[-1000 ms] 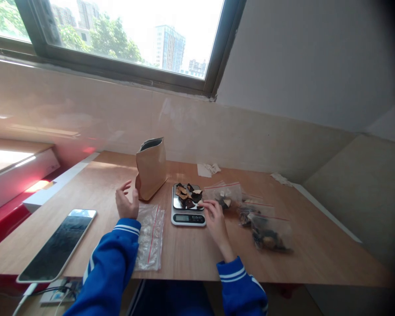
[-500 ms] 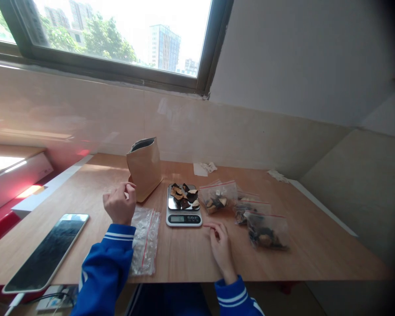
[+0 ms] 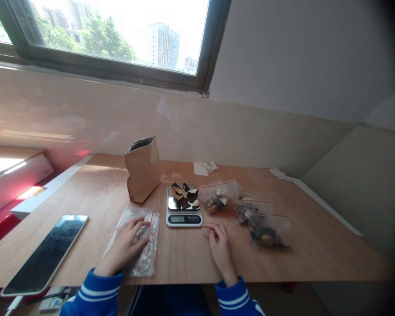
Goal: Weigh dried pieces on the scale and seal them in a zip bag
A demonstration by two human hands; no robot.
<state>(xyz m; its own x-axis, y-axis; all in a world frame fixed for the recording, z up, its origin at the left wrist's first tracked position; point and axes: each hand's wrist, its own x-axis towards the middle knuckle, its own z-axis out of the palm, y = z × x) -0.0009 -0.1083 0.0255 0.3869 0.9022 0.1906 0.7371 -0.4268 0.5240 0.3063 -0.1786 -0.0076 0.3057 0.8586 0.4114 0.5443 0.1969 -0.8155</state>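
Observation:
My left hand lies on a stack of clear zip bags with red seal lines, its fingers apart and holding nothing. Loosely bent, my right hand rests on the table with the index finger pointing at the near right corner of a kitchen scale; nothing shows in it. Dried brown and pale pieces sit on the scale's metal plate. Behind the zip bags stands a brown paper pouch, open at the top.
Right of the scale lie several filled zip bags, among them a rear one and a near one. A phone with a charging cable is at the left. Crumpled paper lies by the wall.
My left hand has come down from beside the paper pouch onto the clear zip bags, and its fingers have opened. My right hand has stayed by the scale.

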